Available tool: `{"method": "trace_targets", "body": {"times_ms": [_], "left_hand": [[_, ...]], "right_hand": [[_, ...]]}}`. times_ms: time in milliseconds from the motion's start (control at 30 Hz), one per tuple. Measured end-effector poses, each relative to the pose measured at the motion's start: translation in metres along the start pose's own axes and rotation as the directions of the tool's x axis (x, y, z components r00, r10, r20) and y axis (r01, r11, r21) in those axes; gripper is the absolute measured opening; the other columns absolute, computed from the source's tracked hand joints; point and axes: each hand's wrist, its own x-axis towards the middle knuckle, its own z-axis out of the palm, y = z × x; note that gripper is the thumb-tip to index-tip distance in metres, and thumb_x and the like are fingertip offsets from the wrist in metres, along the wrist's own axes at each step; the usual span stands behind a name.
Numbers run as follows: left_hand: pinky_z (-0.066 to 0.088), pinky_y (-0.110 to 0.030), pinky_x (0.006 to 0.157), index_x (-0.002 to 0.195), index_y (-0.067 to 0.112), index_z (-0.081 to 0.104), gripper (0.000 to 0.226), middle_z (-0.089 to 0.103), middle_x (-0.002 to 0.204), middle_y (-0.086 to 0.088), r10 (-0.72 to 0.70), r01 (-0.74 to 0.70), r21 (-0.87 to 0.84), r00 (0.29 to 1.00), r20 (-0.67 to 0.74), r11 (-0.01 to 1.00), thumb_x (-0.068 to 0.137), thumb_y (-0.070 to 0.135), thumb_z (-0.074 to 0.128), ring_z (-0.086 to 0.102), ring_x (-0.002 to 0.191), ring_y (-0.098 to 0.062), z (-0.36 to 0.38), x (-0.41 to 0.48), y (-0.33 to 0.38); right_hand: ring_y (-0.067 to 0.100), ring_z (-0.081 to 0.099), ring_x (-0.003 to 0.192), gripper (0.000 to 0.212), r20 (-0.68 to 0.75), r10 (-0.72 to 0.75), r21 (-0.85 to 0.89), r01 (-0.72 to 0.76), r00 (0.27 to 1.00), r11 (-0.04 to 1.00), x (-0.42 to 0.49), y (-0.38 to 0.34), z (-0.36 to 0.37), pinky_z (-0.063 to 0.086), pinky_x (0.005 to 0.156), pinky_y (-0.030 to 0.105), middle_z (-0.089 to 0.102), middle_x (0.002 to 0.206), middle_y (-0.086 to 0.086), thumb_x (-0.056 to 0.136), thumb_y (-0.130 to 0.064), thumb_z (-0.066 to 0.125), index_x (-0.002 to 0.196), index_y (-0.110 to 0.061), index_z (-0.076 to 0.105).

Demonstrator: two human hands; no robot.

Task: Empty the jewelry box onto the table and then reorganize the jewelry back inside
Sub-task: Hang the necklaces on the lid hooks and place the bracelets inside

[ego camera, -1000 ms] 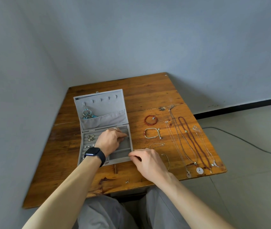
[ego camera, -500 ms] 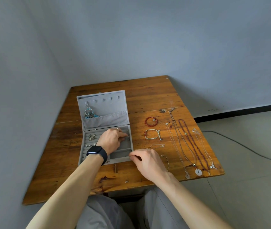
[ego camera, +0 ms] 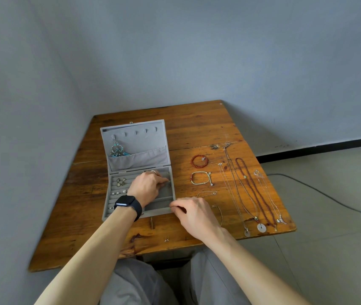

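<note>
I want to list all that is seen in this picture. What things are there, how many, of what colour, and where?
table: one, brown wood, in the wall corner.
jewelry box: one, grey, open, on the table's left part.
dangling ornament: one, silver and turquoise, hung in the lid.
rings: several, pale, in the box's left slots.
bead bracelet: one, red, right of the lid.
cord bracelet: one, pale gold, just nearer than it.
bead necklace: one, dark red, laid out at the table's right.
chain necklaces: several, silver, beside it.
cable: one, grey, on the floor at right.
watch: one, black, on the left wrist.
left hand: fingers curled inside the box.
right hand: fingers curled at the box's front right corner.
</note>
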Motion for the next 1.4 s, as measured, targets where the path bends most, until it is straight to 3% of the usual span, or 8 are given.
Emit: {"method": "trace_targets", "body": {"times_ms": [333,567,733,933,1033,1133,1233,1400], "left_hand": [[0.056,-0.037,0.089,0.142,0.034,0.052,0.046,0.055,0.138,0.0,-0.053,0.057,-0.064,0.997,0.061,0.996,0.097,0.028,0.056,0.057,0.121,-0.021,-0.009,-0.003,0.0],[0.05,-0.035,0.092,0.135,0.036,0.057,0.038,0.054,0.134,0.006,0.042,-0.046,-0.076,0.998,-0.052,0.996,0.098,0.035,0.053,0.05,0.123,-0.018,-0.014,0.017,0.035],[0.034,-0.036,0.105,0.135,0.037,0.058,0.037,0.049,0.141,0.003,0.158,-0.16,0.084,0.987,0.027,0.984,0.1,0.04,0.051,0.043,0.127,-0.019,0.006,0.033,0.066],[0.04,-0.037,0.095,0.116,0.027,0.07,0.026,0.063,0.126,-0.001,0.131,-0.129,0.164,0.991,-0.003,0.978,0.103,0.026,0.048,0.051,0.112,-0.025,0.027,0.032,0.068],[0.043,-0.035,0.091,0.114,0.022,0.066,0.023,0.066,0.118,0.0,0.109,-0.104,0.066,0.991,-0.074,0.992,0.102,0.02,0.047,0.054,0.108,-0.024,0.026,0.024,0.063],[0.051,-0.035,0.082,0.114,0.025,0.063,0.02,0.066,0.112,0.004,-0.047,0.017,-0.195,0.987,-0.153,0.981,0.104,0.029,0.046,0.059,0.103,-0.018,0.012,0.013,0.058],[0.056,-0.033,0.073,0.106,0.031,0.064,0.014,0.069,0.094,0.01,-0.196,0.121,-0.403,0.969,-0.151,0.907,0.102,0.036,0.051,0.065,0.084,-0.011,-0.009,0.004,0.044],[0.047,-0.01,0.069,0.092,0.031,0.066,0.009,0.07,0.077,0.015,-0.341,0.186,-0.591,0.926,-0.161,0.785,0.098,0.028,0.06,0.063,0.074,0.006,-0.033,-0.006,0.009]], "right_hand": [[0.005,0.054,0.125,0.039,0.08,-0.025,-0.036,0.028,0.997,0.999,0.004,0.023,-0.034,0.043,0.103,0.02,0.06,0.137,-0.011,0.1,-0.037,0.054,0.138,-0.031,0.057],[0.014,0.053,0.121,0.035,-0.024,0.113,-0.218,-0.116,0.993,0.969,0.052,0.077,-0.074,0.046,0.097,0.028,0.063,0.129,-0.009,0.098,-0.033,0.057,0.133,-0.029,0.06],[0.02,0.049,0.123,0.033,-0.023,0.144,-0.34,-0.143,0.989,0.929,0.098,0.091,-0.078,0.044,0.099,0.032,0.062,0.132,-0.005,0.099,-0.029,0.055,0.132,-0.031,0.06],[0.02,0.051,0.121,0.026,0.046,0.176,-0.479,-0.133,0.983,0.868,0.121,0.09,-0.066,0.048,0.095,0.036,0.062,0.133,-0.01,0.096,-0.043,0.059,0.12,-0.037,0.067],[0.021,0.054,0.116,0.019,0.026,0.172,-0.489,-0.137,0.985,0.861,0.123,0.087,-0.065,0.051,0.091,0.037,0.067,0.126,-0.011,0.096,-0.041,0.061,0.112,-0.036,0.07],[0.021,0.052,0.117,0.015,0.048,0.191,-0.528,-0.137,0.98,0.838,0.123,0.084,-0.068,0.05,0.092,0.038,0.064,0.126,-0.009,0.098,-0.035,0.058,0.105,-0.034,0.071],[0.021,0.05,0.121,0.016,0.031,0.236,-0.403,-0.204,0.971,0.892,0.116,0.081,-0.066,0.045,0.098,0.036,0.059,0.126,-0.004,0.101,-0.027,0.053,0.107,-0.025,0.068],[0.013,0.056,0.103,0.014,-0.158,0.368,0.084,-0.359,0.916,0.93,0.099,0.052,-0.056,0.044,0.088,0.028,0.059,0.11,-0.008,0.102,-0.024,0.05,0.111,-0.02,0.061]]}}
